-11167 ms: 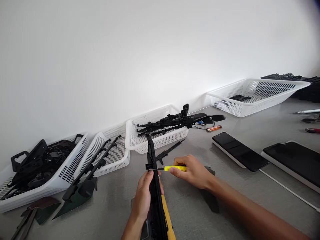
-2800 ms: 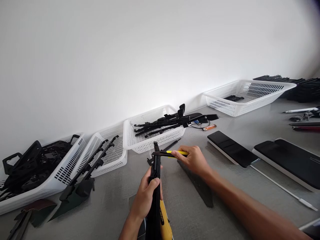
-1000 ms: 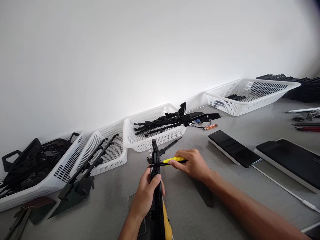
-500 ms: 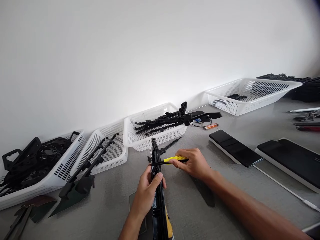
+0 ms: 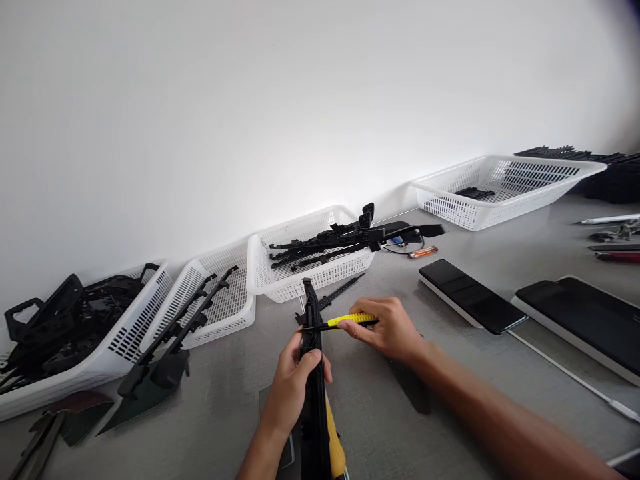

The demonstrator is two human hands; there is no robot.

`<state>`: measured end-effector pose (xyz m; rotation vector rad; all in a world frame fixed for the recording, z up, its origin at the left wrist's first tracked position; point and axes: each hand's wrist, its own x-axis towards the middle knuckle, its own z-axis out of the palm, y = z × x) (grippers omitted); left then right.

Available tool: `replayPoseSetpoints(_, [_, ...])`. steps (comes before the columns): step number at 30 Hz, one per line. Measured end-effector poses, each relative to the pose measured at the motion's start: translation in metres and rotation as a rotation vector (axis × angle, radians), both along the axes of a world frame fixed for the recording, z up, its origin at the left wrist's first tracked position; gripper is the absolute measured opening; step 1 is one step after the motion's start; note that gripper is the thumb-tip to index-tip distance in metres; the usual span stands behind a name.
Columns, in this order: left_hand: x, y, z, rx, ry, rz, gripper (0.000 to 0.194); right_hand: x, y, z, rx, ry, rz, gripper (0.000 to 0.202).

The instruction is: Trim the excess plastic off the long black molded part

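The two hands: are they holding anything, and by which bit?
Left hand: long black part, below its far tip. Right hand: yellow-handled tool, by its handle.

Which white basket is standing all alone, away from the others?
The far-right basket. A wide gap separates it from the other three baskets, which stand close together in a row farther left.
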<state>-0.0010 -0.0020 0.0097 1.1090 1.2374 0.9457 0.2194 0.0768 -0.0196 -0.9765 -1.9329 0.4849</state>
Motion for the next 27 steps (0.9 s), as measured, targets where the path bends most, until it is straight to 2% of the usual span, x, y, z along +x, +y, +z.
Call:
replayPoseSetpoints(5, [-0.001,0.001,-0.002,-0.01,-0.066,0.065,0.063,-0.005,-0.003,0.003,-0.03,-0.076,0.073,0.048])
replayPoseSetpoints(9, [-0.002,0.001,-0.003,-0.035,-0.086,0.085,0.063,-0.006,-0.003,0.009,-0.099,-0.119,0.088,0.05])
replayPoseSetpoints(13, [-0.001,0.001,-0.002,-0.023,-0.087,0.077,0.059,-0.005,-0.001,0.009,-0.14,-0.152,0.033,0.053])
replayPoseSetpoints(18, [-0.001,0.002,-0.005,-0.024,-0.09,0.083,0.063,-0.002,0.004,0.007,-0.184,-0.158,-0.06,0.059])
replayPoseSetpoints(24, [-0.002,0.002,-0.009,0.0,-0.104,0.105,0.06,-0.008,-0.003,0.009,-0.187,-0.222,0.119,0.056])
replayPoseSetpoints(27, [-0.002,0.002,-0.008,0.007,-0.101,0.11,0.061,-0.011,-0.006,0.009,-0.182,-0.241,0.164,0.055])
